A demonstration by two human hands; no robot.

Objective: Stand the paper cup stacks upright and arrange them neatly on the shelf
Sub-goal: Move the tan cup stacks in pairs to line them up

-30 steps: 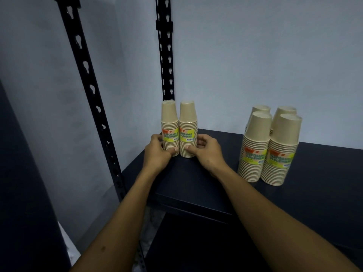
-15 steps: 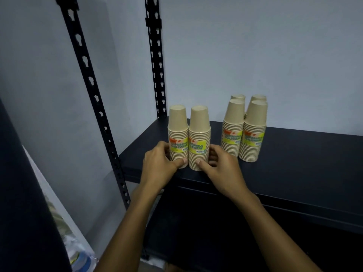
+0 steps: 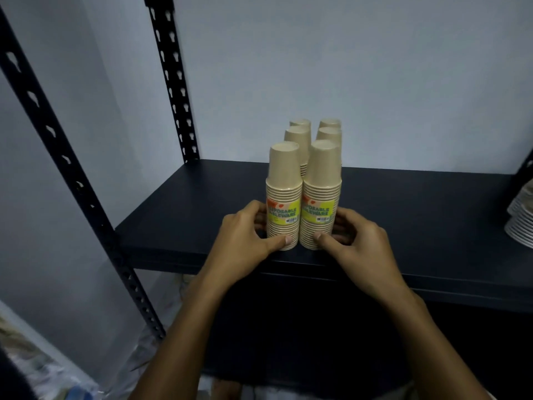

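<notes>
Two tan paper cup stacks with yellow-green labels stand upright side by side near the front edge of the dark shelf. My left hand grips the base of the left front stack, thumb on its front. My right hand grips the base of the right front stack the same way. Directly behind them stand several more upright stacks in two columns, mostly hidden by the front pair.
Black perforated uprights frame the shelf at the left. A pile of white dishes sits at the shelf's far right edge. A pale wall backs the shelf. Plastic-wrapped items lie on the floor lower left.
Both hands have slid the front pair of stacks to the right along the shelf, so they now stand lined up in front of the other stacks. The camera view shifted too.
</notes>
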